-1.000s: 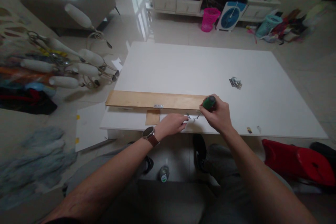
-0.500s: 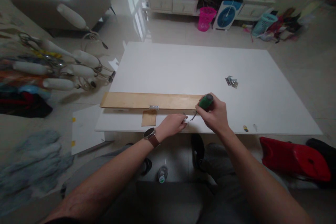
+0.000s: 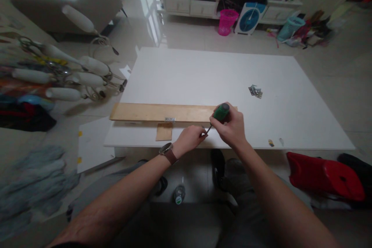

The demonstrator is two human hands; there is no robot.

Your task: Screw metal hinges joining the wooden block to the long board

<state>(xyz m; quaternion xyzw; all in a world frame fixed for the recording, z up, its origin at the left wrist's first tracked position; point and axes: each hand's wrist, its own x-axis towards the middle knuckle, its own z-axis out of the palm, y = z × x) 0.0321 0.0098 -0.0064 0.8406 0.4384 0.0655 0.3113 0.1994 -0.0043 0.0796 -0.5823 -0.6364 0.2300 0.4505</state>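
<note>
My right hand (image 3: pixel 232 124) grips a screwdriver (image 3: pixel 221 112) by its green handle, the shaft slanting down to the left. Its tip is at the fingertips of my left hand (image 3: pixel 192 136), which are pinched together over something too small to make out. Behind both hands a long wooden board (image 3: pixel 145 112) lies across the white panel (image 3: pixel 197 73); my right hand covers part of its right end. A small metal bracket (image 3: pixel 169 119) sits at the board's near edge. Just in front of it lies a small square wood piece (image 3: pixel 164 131).
Several metal brackets (image 3: pixel 255 91) lie in a pile on the panel's right half. Small bits of hardware (image 3: pixel 271 143) rest near its front right edge. A plastic bottle (image 3: pixel 179 194) stands on the floor between my feet; a red plastic stool-like object (image 3: pixel 325 178) is at right.
My right hand has brought the screwdriver left, so its tip now meets my left fingertips. My left hand stays nearly in place.
</note>
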